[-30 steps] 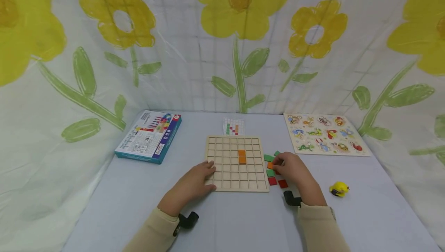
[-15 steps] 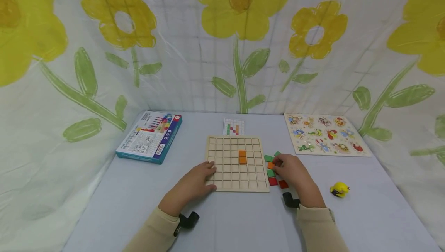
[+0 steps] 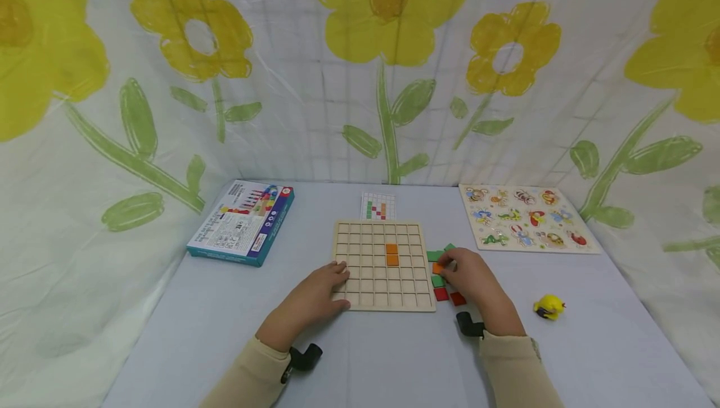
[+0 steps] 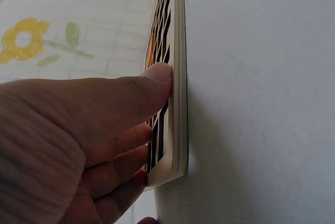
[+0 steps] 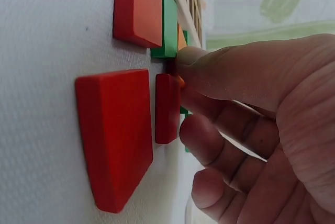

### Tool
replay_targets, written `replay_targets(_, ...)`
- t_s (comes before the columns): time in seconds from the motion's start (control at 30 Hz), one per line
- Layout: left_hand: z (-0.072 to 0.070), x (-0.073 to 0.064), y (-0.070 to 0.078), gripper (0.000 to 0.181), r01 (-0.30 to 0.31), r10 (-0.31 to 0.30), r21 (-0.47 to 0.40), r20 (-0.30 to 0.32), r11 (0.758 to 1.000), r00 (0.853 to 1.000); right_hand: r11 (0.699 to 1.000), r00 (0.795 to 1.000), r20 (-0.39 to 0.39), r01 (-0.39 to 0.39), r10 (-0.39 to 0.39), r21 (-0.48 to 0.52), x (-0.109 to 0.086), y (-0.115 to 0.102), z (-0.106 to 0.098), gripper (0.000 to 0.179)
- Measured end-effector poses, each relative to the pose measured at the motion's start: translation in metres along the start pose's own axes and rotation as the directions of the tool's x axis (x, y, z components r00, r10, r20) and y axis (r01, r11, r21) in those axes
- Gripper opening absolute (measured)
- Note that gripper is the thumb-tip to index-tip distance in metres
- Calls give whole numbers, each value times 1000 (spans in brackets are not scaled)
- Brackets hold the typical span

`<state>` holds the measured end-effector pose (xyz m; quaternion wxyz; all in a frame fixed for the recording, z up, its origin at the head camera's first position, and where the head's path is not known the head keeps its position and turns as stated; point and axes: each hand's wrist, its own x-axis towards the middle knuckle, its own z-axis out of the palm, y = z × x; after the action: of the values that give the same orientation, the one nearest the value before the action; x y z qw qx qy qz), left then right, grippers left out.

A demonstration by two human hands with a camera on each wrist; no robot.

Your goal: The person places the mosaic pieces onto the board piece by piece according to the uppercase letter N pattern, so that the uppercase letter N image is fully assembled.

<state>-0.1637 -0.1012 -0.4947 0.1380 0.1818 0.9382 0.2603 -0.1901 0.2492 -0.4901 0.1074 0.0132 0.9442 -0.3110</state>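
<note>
A wooden grid board (image 3: 360, 300) lies mid-table with two orange tiles (image 3: 392, 254) set in its cells. At its left side my left hand (image 3: 315, 293) rests on the edge, fingers spread over the rim. The left wrist view shows the thumb (image 4: 157, 75) lying along the near rim. To the right of the board, my right hand (image 3: 472, 275) is among loose tiles, pinching an orange tile (image 3: 437, 268) between thumb and forefinger. Green tiles (image 3: 437, 281) and red tiles (image 5: 128, 140) surround these fingers; one red tile (image 5: 167, 109) is right below the fingertips.
Behind the board lies a pattern card (image 3: 378, 206) with coloured squares. A boxed game (image 3: 242, 220) sits at the back left. An insect picture puzzle board (image 3: 525, 217) is at the back right, and a small yellow toy (image 3: 549, 306) stands right of my right wrist.
My right hand has shifted very slightly left at the loose tiles, its fingertips closer over the orange tile. The left hand stays on the board's edge.
</note>
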Motion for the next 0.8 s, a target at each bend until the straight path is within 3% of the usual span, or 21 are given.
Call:
replay_targets(0.17, 1, 0, -1, 65, 2, -2, -1, 2, 1000, 1000, 1000, 1000, 16, 5, -5, 13, 2, 3, 3, 21)
replay_targets(0.33, -2, 0, 1, 66, 6, -6, -4, -5, 1000, 1000, 997, 997, -9, 74, -74, -15, 3, 1, -1, 22)
replay_targets(0.53, -4, -2, 6, 67, 16, -16, -5, 15, 1000, 1000, 992, 992, -14, 124, -124, 20, -4, -2, -4, 10)
replay_targets(0.7, -3, 0, 7, 66, 8, -8, -7, 14, 1000, 1000, 986, 988, -80, 142, -134, 92, -1, -24, 4, 15)
replay_targets(0.8, -4, 1, 4, 66, 28, -28, 11, 19, 1000, 999, 979, 984, -51, 174, -170, 109, 3, -44, 20, 14)
